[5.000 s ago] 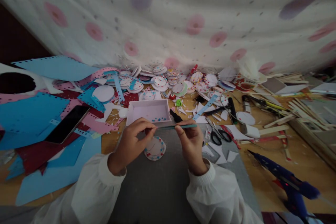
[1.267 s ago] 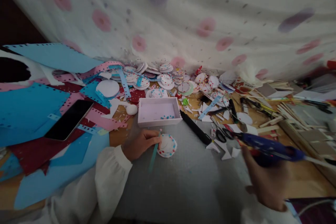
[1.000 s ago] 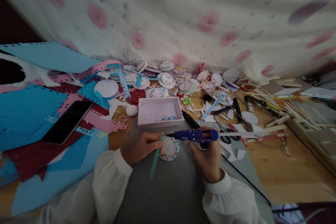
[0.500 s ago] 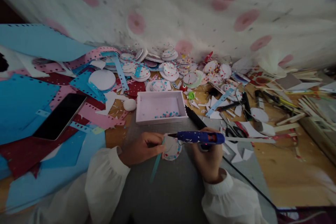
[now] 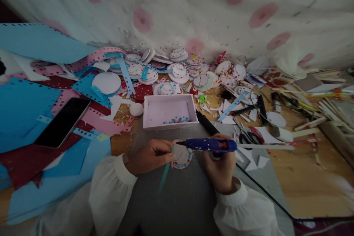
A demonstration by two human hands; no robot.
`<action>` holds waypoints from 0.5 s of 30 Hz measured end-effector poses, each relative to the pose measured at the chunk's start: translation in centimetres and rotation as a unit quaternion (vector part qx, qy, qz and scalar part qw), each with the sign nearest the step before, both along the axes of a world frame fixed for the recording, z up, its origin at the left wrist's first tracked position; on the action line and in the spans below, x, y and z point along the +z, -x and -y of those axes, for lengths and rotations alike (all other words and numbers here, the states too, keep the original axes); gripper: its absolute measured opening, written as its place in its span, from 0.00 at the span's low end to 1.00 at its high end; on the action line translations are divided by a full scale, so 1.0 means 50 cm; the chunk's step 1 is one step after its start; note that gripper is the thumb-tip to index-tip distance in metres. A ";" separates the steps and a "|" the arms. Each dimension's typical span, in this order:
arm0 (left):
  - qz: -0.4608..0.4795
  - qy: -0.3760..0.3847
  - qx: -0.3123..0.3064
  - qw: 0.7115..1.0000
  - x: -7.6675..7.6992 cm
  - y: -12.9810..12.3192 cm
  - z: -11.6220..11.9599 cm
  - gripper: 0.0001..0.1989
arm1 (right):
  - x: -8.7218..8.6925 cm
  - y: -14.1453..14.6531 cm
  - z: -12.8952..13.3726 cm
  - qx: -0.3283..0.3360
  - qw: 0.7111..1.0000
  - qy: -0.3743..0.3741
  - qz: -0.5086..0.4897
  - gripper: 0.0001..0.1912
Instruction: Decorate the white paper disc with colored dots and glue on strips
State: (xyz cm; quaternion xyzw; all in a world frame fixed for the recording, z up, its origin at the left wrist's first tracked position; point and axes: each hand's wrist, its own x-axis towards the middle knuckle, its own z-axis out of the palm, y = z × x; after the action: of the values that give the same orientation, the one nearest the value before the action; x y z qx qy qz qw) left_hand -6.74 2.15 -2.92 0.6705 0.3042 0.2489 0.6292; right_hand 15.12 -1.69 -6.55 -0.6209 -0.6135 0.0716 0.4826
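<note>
Thumb and fingers of my left hand (image 5: 153,156) pinch a teal paper strip (image 5: 165,177) at the left edge of a round white disc (image 5: 184,158) dotted with red and blue along its rim. My right hand (image 5: 221,166) is wrapped round a blue glue gun (image 5: 206,145) that points left. Its dark nozzle is over the top of the disc, near my left fingertips; whether it touches is not clear. A white glue stick (image 5: 265,147) sticks out of the gun's rear.
Beyond my hands stands a white tray (image 5: 170,127) with small blue and pink bits. A phone (image 5: 63,122) lies left on coloured paper. Scissors (image 5: 250,138) lie right, near the gun's black cord (image 5: 262,190). Several decorated discs (image 5: 178,73) are piled behind.
The view has shifted slightly. Both hands keep nearly the same pose, with the glue gun's nozzle a touch further left over the disc.
</note>
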 end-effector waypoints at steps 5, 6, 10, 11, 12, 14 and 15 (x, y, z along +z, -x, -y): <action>0.006 0.001 0.003 1.000 -0.001 0.000 0.000 0.19 | 0.005 0.002 -0.001 0.006 1.000 -0.009 0.013 0.10; 0.004 0.000 0.004 1.000 -0.001 0.000 0.000 0.19 | 0.005 0.002 -0.001 0.006 1.000 -0.010 0.015 0.10; -0.001 -0.004 0.002 1.000 0.000 0.001 -0.001 0.19 | 0.003 -0.001 0.001 0.009 1.000 0.002 0.009 0.12; -0.001 -0.005 0.000 1.000 0.000 0.001 -0.001 0.19 | 0.003 -0.001 0.002 0.010 1.000 0.003 0.010 0.12; 0.000 -0.004 -0.002 1.000 0.000 0.001 -0.001 0.19 | 0.003 -0.001 0.002 0.012 1.000 0.003 0.015 0.13; 0.004 -0.001 -0.003 1.000 -0.002 0.002 -0.001 0.18 | 0.005 0.001 0.002 0.014 0.999 -0.009 0.038 0.12; 0.006 0.000 -0.003 1.000 -0.003 0.002 -0.001 0.18 | 0.007 0.002 0.001 0.014 0.998 -0.021 0.054 0.12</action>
State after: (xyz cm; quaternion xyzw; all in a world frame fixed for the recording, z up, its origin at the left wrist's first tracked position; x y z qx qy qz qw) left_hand -6.84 2.18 -3.07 0.6696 0.2986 0.2510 0.6321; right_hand 15.04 -1.75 -6.21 -0.6053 -0.6485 0.0320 0.4604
